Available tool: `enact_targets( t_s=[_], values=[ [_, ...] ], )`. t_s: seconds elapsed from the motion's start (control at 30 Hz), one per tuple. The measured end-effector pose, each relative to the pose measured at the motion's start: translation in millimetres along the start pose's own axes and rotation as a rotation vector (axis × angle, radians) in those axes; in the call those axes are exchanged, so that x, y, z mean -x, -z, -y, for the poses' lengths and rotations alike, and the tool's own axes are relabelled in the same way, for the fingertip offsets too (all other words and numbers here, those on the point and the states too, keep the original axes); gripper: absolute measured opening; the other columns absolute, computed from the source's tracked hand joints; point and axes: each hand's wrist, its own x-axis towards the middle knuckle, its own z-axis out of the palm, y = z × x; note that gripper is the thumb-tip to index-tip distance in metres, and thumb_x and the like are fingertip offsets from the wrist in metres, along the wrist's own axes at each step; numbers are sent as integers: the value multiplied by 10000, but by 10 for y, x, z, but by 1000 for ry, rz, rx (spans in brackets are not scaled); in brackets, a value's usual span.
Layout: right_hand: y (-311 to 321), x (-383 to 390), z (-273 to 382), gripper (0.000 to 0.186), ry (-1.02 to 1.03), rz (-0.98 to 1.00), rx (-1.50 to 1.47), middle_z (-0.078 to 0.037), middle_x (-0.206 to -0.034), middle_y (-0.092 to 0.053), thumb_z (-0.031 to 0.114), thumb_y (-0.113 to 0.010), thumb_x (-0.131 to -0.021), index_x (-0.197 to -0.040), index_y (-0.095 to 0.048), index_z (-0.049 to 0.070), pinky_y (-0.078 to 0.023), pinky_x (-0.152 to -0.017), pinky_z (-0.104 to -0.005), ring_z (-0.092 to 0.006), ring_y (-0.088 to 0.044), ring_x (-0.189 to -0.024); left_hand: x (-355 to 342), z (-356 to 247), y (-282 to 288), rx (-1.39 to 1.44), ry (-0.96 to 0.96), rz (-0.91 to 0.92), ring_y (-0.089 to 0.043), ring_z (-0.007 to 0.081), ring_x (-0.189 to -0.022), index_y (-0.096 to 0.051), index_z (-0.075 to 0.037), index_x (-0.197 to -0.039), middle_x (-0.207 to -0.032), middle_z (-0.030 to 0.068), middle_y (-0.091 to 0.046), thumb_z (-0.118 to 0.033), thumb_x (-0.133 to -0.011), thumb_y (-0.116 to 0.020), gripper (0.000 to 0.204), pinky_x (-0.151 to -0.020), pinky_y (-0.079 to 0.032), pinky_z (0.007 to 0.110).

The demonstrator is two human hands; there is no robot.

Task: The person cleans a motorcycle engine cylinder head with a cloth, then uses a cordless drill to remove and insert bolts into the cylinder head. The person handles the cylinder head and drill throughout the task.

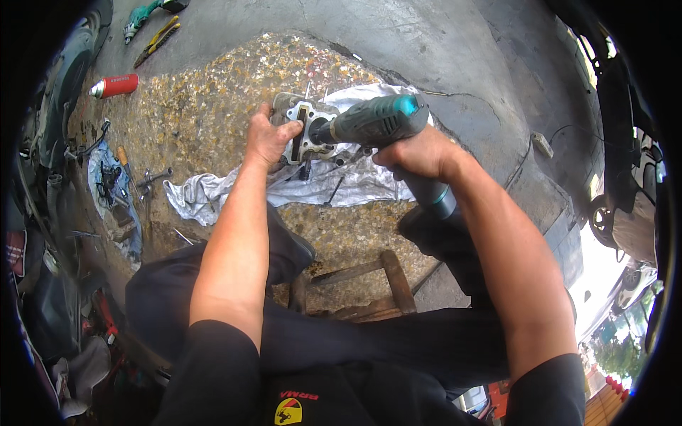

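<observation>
A grey metal engine cylinder head (305, 150) rests on a dirty white cloth (376, 181) spread over the ground. My left hand (272, 137) grips its left side, thumb on the near face and fingers around the far edge. In my right hand (419, 153) is a dark green-and-teal cordless drill (380, 119), held by the handle with its battery end toward me. The drill's nose points left into the round opening of the cylinder head. Its tip is hidden inside, so I cannot tell what it touches.
A red spray can (115, 86) lies at the left, with yellow-handled pliers (157, 42) and a green power tool (145, 18) beyond it. Several tools and a blue cloth (117, 192) lie nearer. A low wooden stool (394, 280) stands between my legs. Parked vehicles are at the right.
</observation>
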Motion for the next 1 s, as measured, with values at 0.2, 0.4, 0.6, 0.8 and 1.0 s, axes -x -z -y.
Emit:
enact_targets(
  t_s=[0.2,0.4,0.6,0.8,1.0],
  values=[
    [231,-208,-52,348,229,65,256,-72,-870,-699,147,-743,-752,-1076,-688,33,-541,-722,-334,-173,-654,-788,16,-29,19,44,-7,-30,-670,212,-894,-608,49,-1148,-1023,148,-714,-155,-695,-799,531,-848,-531,334],
    [161,-147,-361,199,-37,162,-192,-68,-756,-660,142,-712,-803,-948,-681,9,-516,-603,-343,-161,-628,-653,27,-84,6,62,-11,0,-667,206,-899,-608,48,-1131,-1017,142,-708,-152,-676,-788,529,-841,-534,329],
    [175,-194,-397,193,8,134,-174,-61,-761,-668,134,-730,-790,-914,-675,-4,-513,-616,-332,-169,-617,-650,18,-68,-10,29,-45,-16,-665,220,-907,-611,45,-1139,-1021,143,-709,-166,-676,-781,536,-859,-526,343],
    [318,-183,-300,186,-11,100,-288,-61,-762,-645,86,-737,-786,-935,-674,-7,-517,-583,-330,-161,-605,-622,12,12,-23,-3,-22,-33,-662,228,-941,-610,42,-1176,-1049,149,-705,-177,-675,-781,573,-883,-520,347],
    [298,-104,-310,128,-65,195,-463,-44,-734,-640,107,-754,-827,-886,-675,25,-514,-570,-309,-142,-602,-614,-24,68,-20,83,18,-13,-664,223,-954,-616,35,-1188,-1071,150,-704,-265,-676,-766,612,-888,-519,344]
  ],
)
